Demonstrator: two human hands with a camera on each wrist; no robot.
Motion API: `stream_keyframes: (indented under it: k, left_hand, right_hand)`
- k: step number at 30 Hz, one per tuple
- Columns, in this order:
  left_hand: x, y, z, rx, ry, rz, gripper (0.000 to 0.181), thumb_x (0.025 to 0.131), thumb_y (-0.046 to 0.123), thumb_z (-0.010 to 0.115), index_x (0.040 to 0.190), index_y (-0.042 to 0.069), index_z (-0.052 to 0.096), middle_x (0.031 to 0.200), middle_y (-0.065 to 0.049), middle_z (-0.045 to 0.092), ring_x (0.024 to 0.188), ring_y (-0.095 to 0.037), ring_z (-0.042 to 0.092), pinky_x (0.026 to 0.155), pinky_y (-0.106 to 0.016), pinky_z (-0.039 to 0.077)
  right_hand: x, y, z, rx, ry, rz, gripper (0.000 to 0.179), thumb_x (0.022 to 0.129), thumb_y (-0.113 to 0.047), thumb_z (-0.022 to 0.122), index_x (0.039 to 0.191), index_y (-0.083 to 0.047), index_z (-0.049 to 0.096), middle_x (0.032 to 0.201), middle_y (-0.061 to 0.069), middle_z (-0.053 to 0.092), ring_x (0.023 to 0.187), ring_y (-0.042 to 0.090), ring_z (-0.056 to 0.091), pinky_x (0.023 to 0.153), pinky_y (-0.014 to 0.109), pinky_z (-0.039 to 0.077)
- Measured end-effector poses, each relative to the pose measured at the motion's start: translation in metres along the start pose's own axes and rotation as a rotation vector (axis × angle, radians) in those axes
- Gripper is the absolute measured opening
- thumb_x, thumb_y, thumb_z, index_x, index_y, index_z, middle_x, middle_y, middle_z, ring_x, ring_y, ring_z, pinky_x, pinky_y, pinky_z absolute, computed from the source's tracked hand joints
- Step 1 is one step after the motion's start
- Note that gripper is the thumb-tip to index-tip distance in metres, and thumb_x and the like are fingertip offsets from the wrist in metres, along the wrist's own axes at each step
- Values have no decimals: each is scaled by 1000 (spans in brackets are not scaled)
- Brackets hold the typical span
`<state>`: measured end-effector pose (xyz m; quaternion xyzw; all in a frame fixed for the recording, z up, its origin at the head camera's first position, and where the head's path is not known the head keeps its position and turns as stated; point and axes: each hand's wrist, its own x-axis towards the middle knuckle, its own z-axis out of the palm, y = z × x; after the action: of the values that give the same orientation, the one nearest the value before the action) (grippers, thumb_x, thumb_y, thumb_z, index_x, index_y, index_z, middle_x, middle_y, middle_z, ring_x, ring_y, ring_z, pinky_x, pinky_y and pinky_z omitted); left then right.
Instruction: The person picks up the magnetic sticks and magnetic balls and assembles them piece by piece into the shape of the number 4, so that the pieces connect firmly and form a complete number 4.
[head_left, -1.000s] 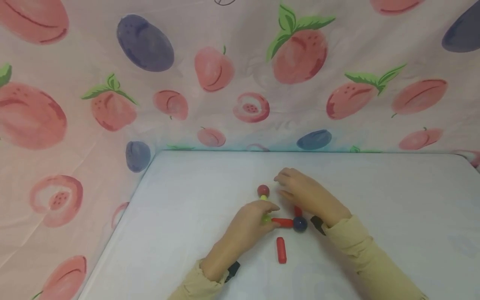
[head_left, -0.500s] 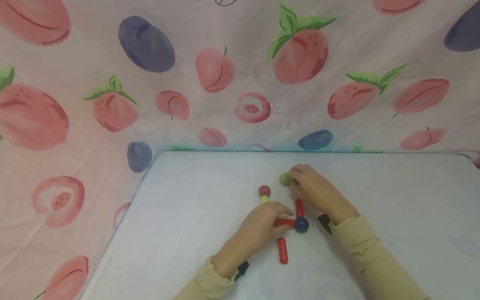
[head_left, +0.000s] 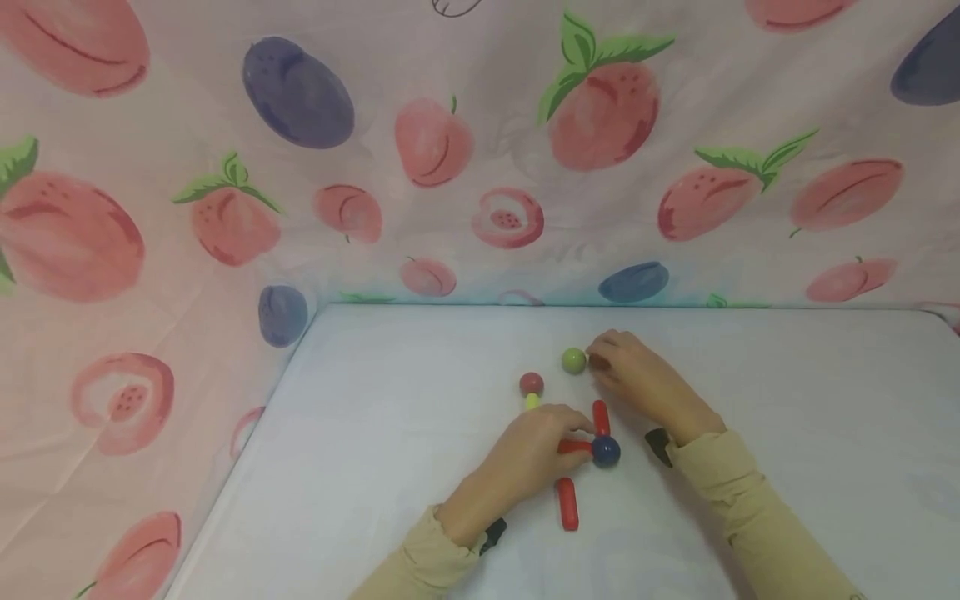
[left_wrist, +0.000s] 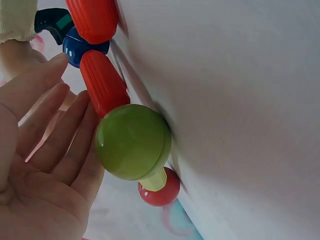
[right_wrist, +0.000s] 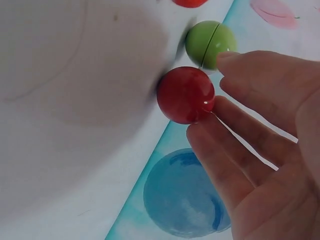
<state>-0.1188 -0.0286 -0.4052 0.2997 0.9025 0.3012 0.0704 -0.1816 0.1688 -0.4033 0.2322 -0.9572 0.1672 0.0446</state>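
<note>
While the right hand bends loosely over a red ball, its fingers are fairly straight, a gap between thumb and the rest. Fingertips at the ball's edge, not wrapped round it; light contact likely, firm hold not shown. Lime ball sits just off those fingertips, on the left-hand side; the thumb tip overlaps its edge in the right wrist view, can't tell if touching.

Left hand: fingers extended and relaxed, thumb apart, nothing clasped. It hangs over a crosswise red rod, finger sides right by it. Just past its fingertips, a blue ball meets that rod's end. A second red rod runs from the blue ball away from the person, free end between the two hands. Under the left palm, hidden from the head view, a green ball joins the crosswise rod's other end. Beyond the knuckles, a yellow rod links the green ball to a second red ball.

Loose red rod lies on the person's side of the left fingers, apart from the joined pieces. Beige sleeves behind both hands. All pieces on a white table; fruit-print cloth rises beyond.
</note>
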Motion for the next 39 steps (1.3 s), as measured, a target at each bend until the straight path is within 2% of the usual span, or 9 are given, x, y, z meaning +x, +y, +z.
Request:
stream_keyframes:
  k: [9, 16, 21, 32, 39]
  left_hand:
    - [7, 3, 3, -7, -39, -14, 28, 85, 25, 80, 111, 18, 73, 102, 9, 74, 95, -1, 65, 83, -11, 50]
    - [11, 6, 5, 9, -76, -34, 31, 84, 28, 80, 113, 20, 73, 91, 12, 71, 80, 0, 59, 74, -9, 47]
    - [12, 7, 7, 36, -96, -28, 33, 84, 29, 81, 115, 21, 74, 92, 13, 72, 77, 0, 57, 72, -8, 46]
    - [14, 6, 10, 27, -90, -13, 31, 83, 26, 81, 112, 17, 76, 95, 9, 75, 75, 1, 56, 72, -8, 45]
    - [12, 10, 10, 23, -100, -43, 32, 82, 25, 82, 113, 17, 75, 96, 10, 75, 77, 0, 57, 70, -7, 46]
  right_hand:
    - [3, 7, 2, 20, 20, -13, 21, 86, 2, 73, 107, 1, 70, 105, 12, 66, 105, 30, 61, 99, 47, 50]
    - [5, 12, 3, 77, 27, 7, 15, 87, 3, 71, 101, -1, 72, 100, 10, 68, 102, 29, 62, 98, 47, 51]
    - [6, 14, 2, 116, 20, 31, 11, 88, 3, 70, 98, -1, 73, 97, 10, 68, 100, 28, 63, 96, 47, 51]
    - [7, 20, -1, 165, 13, 63, 14, 88, 1, 70, 102, 2, 73, 99, 12, 70, 101, 32, 65, 94, 49, 52]
    - [3, 18, -2, 185, 1, 90, 17, 89, -2, 71, 104, 2, 73, 99, 12, 70, 100, 32, 66, 94, 50, 52]
